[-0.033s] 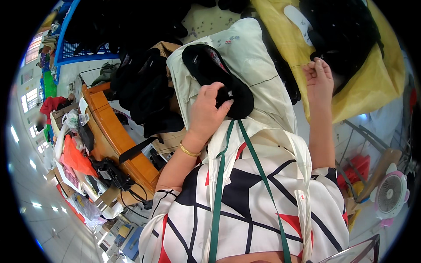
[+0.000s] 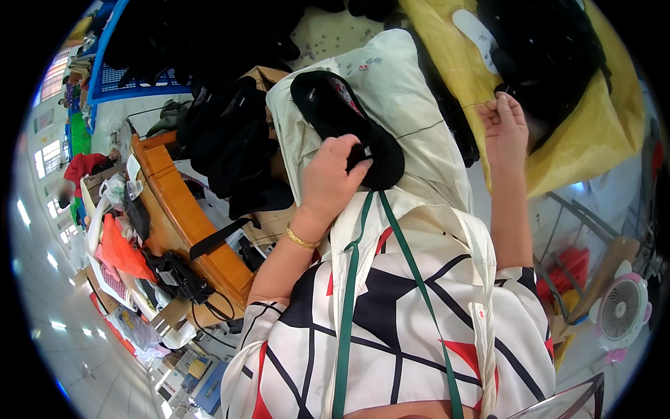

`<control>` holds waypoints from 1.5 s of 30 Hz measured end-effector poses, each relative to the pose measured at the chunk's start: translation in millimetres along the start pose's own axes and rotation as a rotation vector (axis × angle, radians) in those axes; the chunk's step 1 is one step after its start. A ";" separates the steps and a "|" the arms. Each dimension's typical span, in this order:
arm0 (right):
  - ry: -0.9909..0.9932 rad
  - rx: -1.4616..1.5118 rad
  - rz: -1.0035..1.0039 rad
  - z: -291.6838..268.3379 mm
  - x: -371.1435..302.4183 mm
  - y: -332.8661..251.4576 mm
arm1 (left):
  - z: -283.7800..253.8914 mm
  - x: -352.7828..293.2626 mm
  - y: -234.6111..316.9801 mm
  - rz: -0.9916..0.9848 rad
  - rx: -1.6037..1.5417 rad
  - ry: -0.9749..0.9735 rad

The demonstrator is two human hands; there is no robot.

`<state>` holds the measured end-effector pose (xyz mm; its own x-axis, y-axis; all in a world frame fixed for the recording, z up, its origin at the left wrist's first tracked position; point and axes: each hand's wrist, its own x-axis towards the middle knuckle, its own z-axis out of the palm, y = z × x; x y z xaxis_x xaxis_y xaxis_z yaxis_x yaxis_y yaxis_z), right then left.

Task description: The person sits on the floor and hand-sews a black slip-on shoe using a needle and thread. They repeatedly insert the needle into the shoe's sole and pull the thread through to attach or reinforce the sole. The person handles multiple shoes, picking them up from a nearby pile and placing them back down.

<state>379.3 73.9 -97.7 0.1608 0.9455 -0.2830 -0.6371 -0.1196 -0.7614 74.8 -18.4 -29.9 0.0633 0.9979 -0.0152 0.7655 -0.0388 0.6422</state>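
A black slipper with a patterned lining lies on a pale cloth-covered cushion in front of me. My left hand is closed on its near part, thumb and fingers pressing the edge by a small white label. A thin dark thread runs from the slipper's right side across the cushion toward my right hand. That hand is raised at the right in front of the yellow cloth, fingertips pinched together on the thread. Whether a needle is there too is too small to tell.
Several black slippers are piled left of the cushion. Beside them stands an orange wooden table. Yellow cloth at the right bears a dark heap and a white insole. A pink-and-white fan stands at the lower right.
My right hand has shifted very slightly, and more of the thread shows near it. My left hand and the slipper have hardly moved.
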 end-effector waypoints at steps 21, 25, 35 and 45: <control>-0.564 -0.725 0.309 80.9 -77.9 33.2 | 19.7 -8.7 -13.0 -0.794 -1.282 0.002; -0.686 -1.009 -0.081 81.6 -84.1 53.0 | 20.4 -8.6 -13.2 -0.872 -1.398 -0.019; -0.717 -1.034 -0.042 86.0 -81.9 53.6 | 17.8 -7.2 -12.0 -0.899 -1.419 -0.034; -0.710 -1.044 -0.060 83.1 -81.5 58.8 | 17.8 -6.3 -11.3 -0.925 -1.438 -0.032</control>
<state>266.1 14.9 -70.9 -0.4770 0.8727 -0.1040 0.3060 0.0540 -0.9505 77.2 -25.2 -50.7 -0.0104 0.6566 -0.7541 -0.5963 0.6013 0.5318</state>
